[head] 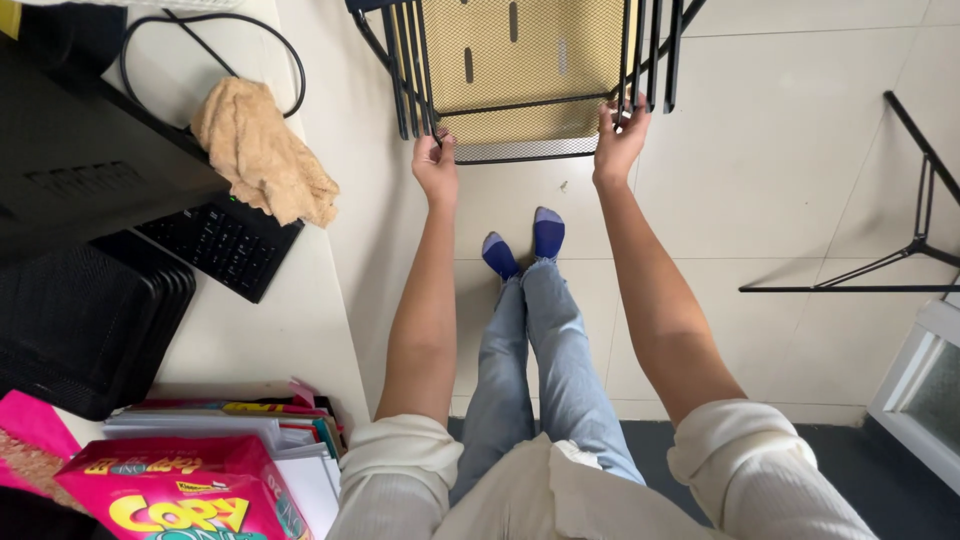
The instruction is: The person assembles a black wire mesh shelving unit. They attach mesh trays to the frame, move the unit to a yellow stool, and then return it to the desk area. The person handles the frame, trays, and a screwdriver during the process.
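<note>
Item: black metal-barred chair frame with a yellow mesh panel (520, 60), held out over the pale tiled floor (780, 150) in front of the person, at the far side of the head view. Its lower black crossbar runs between the two hands.

Left hand (436, 166): arm stretched forward, grip closed around the thin black vertical bars at the frame's left side.

Right hand (620, 135): arm stretched forward, grip closed on the black bars at the frame's right side, fingers curled up over them.

Person: rolled cream sleeves, light blue jeans, blue socks (525, 245) on the floor just below the frame.

Left of the person, a white counter (290, 330) carrying:
- crumpled tan cloth (262, 152), lying partly over a black keyboard (222, 243);
- looped black cable (215, 50) behind the cloth;
- large black box-like unit (80, 150) along the counter's left edge, with a black mesh tray (85, 325) just below it;
- stack of papers and coloured folders (240, 425) at the near corner;
- bright pink paper ream packet (185, 495) lying against that stack.

Right of the person: thin black metal stand legs (905, 250) on the floor, well apart from the frame; a white-framed panel (925, 385) at the lower right edge.
</note>
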